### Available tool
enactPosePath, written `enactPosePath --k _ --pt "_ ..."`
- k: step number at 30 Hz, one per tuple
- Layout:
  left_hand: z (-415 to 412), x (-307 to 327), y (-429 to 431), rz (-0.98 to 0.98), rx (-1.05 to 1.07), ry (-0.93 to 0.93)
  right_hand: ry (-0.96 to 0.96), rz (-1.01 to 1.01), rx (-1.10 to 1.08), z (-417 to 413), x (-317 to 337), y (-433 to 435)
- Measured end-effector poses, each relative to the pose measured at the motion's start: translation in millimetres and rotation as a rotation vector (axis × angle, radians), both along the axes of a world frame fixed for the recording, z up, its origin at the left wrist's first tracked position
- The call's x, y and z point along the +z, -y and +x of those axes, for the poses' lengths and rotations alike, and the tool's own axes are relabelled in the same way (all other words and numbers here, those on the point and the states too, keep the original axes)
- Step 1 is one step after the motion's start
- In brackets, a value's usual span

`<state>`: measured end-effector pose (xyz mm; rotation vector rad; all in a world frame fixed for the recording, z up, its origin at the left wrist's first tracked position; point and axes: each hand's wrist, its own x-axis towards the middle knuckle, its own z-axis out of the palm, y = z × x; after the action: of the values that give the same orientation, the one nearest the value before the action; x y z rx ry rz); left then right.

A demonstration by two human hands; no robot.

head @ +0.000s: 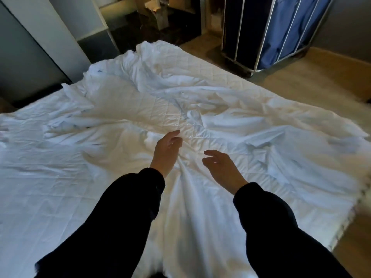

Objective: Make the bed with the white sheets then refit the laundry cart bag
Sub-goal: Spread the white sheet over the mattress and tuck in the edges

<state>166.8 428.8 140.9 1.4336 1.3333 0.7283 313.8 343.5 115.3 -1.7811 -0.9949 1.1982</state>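
The fingers (174, 137) of the left hand (166, 151) are spread and loosely bent, holding nothing. Those of the right hand (219, 167) are just as slack and also hold nothing. The two hands are near each other above the middle of the bed (341, 209). Whether either palm touches the cloth, I cannot tell. Two black sleeves (124, 213) reach in from the near edge.

Between the wrists, the white sheet (190, 197) gathers into a fan of folds running back toward the person. It lies flatter on the left and is rumpled into ridges on the right and at the far end. How many sheets make up the heap cannot be counted. One patch of quilted pad (140, 109) shows bare just beyond the fingertips.

The bed's right corner falls off to one strip of tan floor (301, 83), which is open along the right side and the far-right edge.

Beyond that strip, well apart from the bed, stands one laundry cart (240, 27) with a metal frame. Its blue bag (281, 31) hangs inside in loose vertical folds. On the far left, grey wall panels (24, 57) sit close to the bed's far-left edge, with only a narrow dark gap between them.
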Motion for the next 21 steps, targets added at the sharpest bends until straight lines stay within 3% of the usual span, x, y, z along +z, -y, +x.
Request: enactPosePath --k 8,21 --pt "46 112 153 0.038 0.07 0.196 -0.138 0.074 -0.068 54 107 155" --pt "84 182 259 -0.043 -0.019 0.266 -0.219 0.124 -0.37 97 203 297"
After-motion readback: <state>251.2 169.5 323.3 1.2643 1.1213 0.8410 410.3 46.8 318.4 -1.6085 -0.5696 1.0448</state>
